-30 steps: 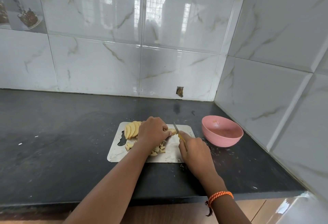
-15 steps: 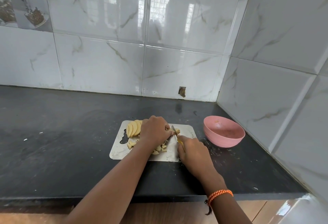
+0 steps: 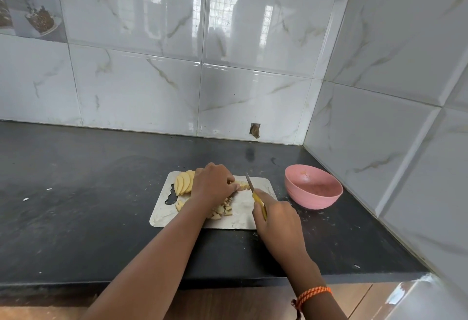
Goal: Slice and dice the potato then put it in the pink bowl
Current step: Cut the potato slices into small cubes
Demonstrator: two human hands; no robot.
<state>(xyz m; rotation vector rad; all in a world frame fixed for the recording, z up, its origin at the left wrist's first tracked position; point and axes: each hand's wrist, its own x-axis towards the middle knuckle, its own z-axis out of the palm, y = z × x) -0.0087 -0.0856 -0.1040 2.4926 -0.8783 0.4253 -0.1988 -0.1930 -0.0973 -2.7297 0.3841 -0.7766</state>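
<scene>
Head view: left hand (image 3: 214,185) pinches potato strips (image 3: 242,186); right hand (image 3: 277,221) grips the knife (image 3: 255,193).

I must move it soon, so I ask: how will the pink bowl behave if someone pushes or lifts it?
The pink bowl looks thin-walled and holds only small traces, so it is probably light. Its base seems narrow and rounded under a wide rim, so a push near the rim may tip it. The dark counter looks smooth, so a low push would probably slide it.

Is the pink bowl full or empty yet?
Practically empty: the pink bowl shows bare inside apart from specks; diced potato lies on the board.
</scene>
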